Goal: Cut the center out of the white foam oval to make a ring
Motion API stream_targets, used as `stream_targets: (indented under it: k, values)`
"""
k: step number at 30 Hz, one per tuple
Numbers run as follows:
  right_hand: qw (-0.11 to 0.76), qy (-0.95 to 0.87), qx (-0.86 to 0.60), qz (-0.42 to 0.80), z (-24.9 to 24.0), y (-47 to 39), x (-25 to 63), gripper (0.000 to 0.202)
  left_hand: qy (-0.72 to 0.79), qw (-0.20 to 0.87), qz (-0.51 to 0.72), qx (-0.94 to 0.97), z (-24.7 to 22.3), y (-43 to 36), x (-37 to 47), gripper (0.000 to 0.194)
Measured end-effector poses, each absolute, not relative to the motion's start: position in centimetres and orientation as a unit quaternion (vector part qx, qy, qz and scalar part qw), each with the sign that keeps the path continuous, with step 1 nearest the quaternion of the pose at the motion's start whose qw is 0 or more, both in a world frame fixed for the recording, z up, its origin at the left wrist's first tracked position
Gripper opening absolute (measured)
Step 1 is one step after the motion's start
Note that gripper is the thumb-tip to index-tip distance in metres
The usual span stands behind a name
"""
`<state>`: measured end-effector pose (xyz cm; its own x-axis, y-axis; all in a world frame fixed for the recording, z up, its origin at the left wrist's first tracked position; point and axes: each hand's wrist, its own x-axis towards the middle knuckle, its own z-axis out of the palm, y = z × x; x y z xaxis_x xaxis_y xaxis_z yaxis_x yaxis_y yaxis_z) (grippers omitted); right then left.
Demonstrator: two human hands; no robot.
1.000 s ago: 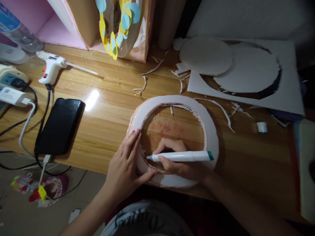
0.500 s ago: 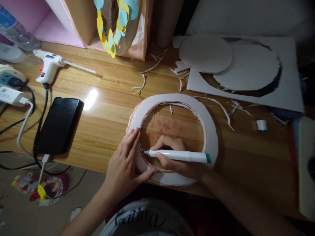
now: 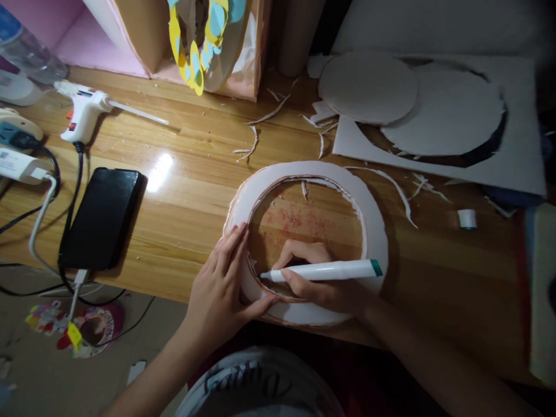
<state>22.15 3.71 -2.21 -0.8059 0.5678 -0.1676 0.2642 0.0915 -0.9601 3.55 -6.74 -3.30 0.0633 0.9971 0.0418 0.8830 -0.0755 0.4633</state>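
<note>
A white foam-board ring (image 3: 308, 169) with a rough inner edge and orange-brown lines lies near the table's front edge. My left hand (image 3: 226, 278) rests on the ring's left side, fingers stretched along it and thumb apart on its lower rim. In a pinch, my right hand (image 3: 315, 284) holds a white marker (image 3: 334, 270) with a green end, tilted low across the opening. The marker's tip touches or is very close to the ring's lower-left inner edge, beside my left hand. A white marker cap (image 3: 468, 219) lies off to the right.
White oval cutouts (image 3: 369, 87) lie on a cut foam sheet (image 3: 516, 139) at the back right. Foam scraps (image 3: 391, 184) are scattered about. To the left are a glue gun (image 3: 82, 110), a phone (image 3: 102, 217) and cables. A pink box (image 3: 243, 81) stands behind.
The marker's tip has moved slightly down and right along the inner edge, and its green end has risen a little. My left hand stays on the ring. The view has shifted slightly.
</note>
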Motion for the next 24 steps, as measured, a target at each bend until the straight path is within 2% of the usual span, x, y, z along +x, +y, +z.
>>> stream_targets:
  k: [6, 13, 18, 21, 24]
  values:
    - [0.110, -0.732, -0.277, 0.613, -2.3, 3.9, 22.3, 0.008, 0.662, 0.163, 0.175, 0.710, -3.2, -6.9, 3.6, 0.094]
    - [0.157, -0.721, -0.334, 0.586, -0.4, 4.3, 23.5, 0.016, 0.663, 0.156, 0.172, 0.712, -3.3, -6.6, 3.6, 0.094]
    - [0.068, -0.832, -0.269, 0.480, -0.1, 2.6, 26.7, 0.023, 0.658, 0.144, 0.173, 0.718, -3.3, -6.8, 3.5, 0.096]
    - [0.083, -0.875, -0.246, 0.408, -0.8, 0.7, 28.3, 0.035, 0.657, 0.142, 0.168, 0.721, -3.4, -6.7, 3.4, 0.097]
    - [0.118, -0.886, -0.266, 0.360, -1.3, -1.1, 28.7, 0.031, 0.659, 0.141, 0.164, 0.720, -3.4, -6.7, 3.4, 0.098]
